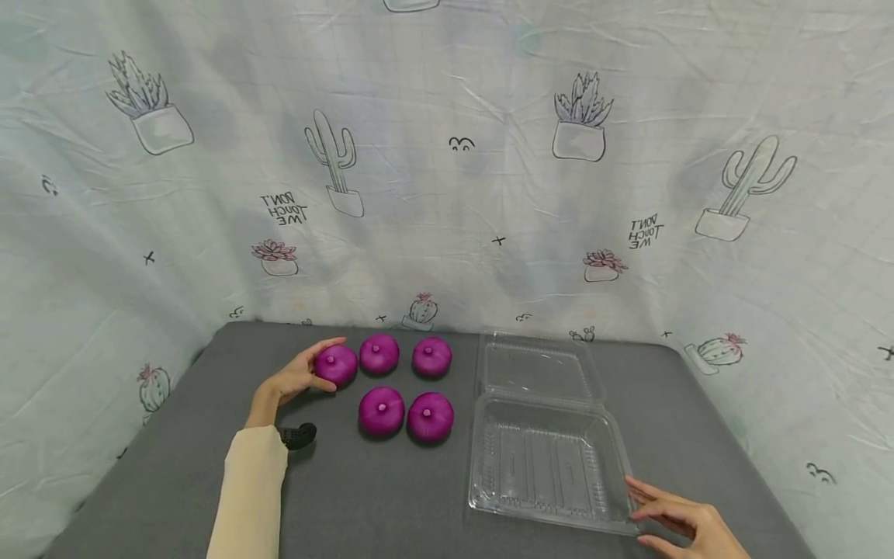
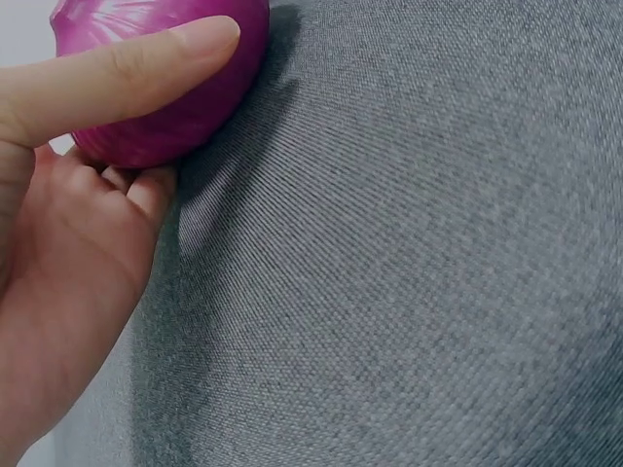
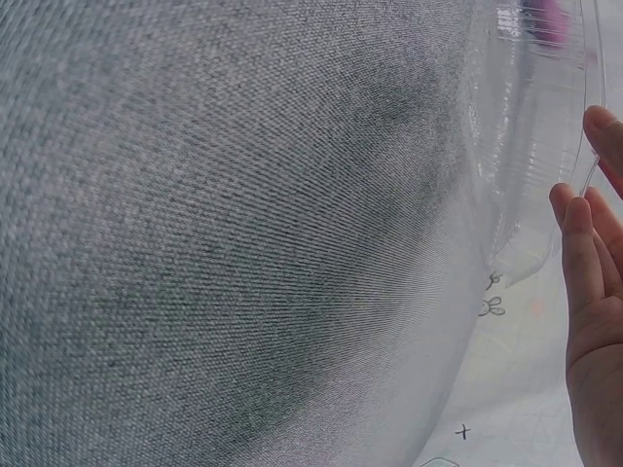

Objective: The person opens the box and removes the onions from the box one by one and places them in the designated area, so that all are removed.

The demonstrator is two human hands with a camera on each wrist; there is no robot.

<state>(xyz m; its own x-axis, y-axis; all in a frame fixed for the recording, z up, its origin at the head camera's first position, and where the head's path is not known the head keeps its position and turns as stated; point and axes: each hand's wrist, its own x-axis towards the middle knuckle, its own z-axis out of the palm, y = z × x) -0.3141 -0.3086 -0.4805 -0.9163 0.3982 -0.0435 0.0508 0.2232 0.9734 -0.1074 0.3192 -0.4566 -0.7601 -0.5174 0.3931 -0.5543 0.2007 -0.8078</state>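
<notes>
My left hand (image 1: 296, 378) grips a round purple onion (image 1: 340, 365) at the far left of the group, thumb on its near side. In the left wrist view the thumb lies across the shiny onion (image 2: 165, 136), with other fingers under it, close to the grey cloth. My right hand (image 1: 691, 522) touches the near right corner of a clear plastic container (image 1: 541, 516) with fairly straight fingers. The right wrist view shows those fingertips against its transparent rim (image 3: 592, 161). The container's hinged lid (image 1: 534, 371) lies folded back behind it.
Several more purple onions stand between the left hand and the container: two at the back (image 1: 379, 354) and two nearer (image 1: 381, 411). A black device (image 1: 299, 436) sits at the left wrist. Grey cloth (image 1: 377, 505) covers the table; a printed curtain (image 1: 433, 194) hangs behind.
</notes>
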